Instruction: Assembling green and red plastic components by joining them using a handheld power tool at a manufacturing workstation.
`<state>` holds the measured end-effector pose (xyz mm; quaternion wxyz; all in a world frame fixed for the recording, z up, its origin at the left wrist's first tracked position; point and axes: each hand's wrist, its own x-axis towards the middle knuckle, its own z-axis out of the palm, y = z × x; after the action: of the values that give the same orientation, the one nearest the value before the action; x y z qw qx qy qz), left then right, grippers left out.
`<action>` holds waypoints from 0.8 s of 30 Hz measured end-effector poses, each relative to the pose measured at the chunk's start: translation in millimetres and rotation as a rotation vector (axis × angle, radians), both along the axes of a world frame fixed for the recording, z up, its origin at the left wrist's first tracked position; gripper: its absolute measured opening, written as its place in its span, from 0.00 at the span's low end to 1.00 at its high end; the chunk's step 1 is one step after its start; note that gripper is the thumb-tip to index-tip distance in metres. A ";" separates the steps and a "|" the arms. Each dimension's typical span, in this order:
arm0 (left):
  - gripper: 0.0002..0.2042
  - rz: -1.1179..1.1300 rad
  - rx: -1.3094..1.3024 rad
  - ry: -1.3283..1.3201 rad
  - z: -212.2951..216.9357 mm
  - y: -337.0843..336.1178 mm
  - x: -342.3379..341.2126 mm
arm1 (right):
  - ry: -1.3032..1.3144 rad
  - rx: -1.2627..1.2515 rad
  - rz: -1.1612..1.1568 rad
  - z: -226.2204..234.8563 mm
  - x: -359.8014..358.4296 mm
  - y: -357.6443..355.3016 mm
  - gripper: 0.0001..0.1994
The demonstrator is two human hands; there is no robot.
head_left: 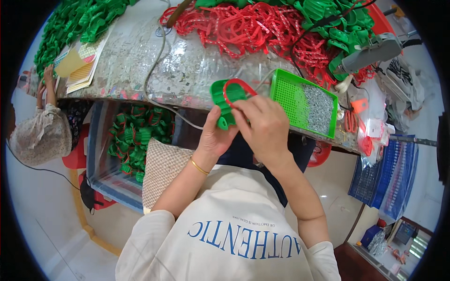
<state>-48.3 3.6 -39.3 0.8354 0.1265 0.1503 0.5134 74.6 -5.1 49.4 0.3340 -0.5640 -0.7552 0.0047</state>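
Note:
Near the table's front edge, my left hand point(214, 136) is closed on a ribbed green plastic piece point(219, 95), gripping its lower end between thumb and fingers. My right hand point(266, 122) pinches a thin red strap with white marks point(244, 83). The strap curves in a loop over the green piece; whether its end is joined to the piece is hidden behind my fingers. Just right of my right hand sits a bright green tray point(287, 97) with many small silvery metal parts point(319, 108) heaped on its right side.
Tangled red straps point(253, 28) and green pieces point(323, 23) pile along the back. A grey cable point(157, 61) crosses the table. Below left, a crate point(101, 164) holds green pieces with red straps. Another person point(44, 126) sits far left. Red-handled scissors point(350, 122) lie right.

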 end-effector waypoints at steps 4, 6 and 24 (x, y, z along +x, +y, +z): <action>0.30 -0.194 -0.206 -0.296 2.9 -2.8 30.4 | 0.166 -0.168 0.003 12.9 19.7 -16.3 0.08; 0.32 -0.229 -0.231 -0.429 24.9 -4.9 45.1 | 0.257 -0.187 0.014 27.6 37.6 -21.5 0.08; 0.36 -0.550 0.029 -0.002 40.4 -13.6 93.0 | 0.387 -0.577 -0.342 42.3 139.1 -53.8 0.09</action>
<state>44.7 -10.0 1.1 0.9416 0.1743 0.1021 0.2696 213.7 -58.9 91.8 0.2940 -0.7412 -0.5408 0.2676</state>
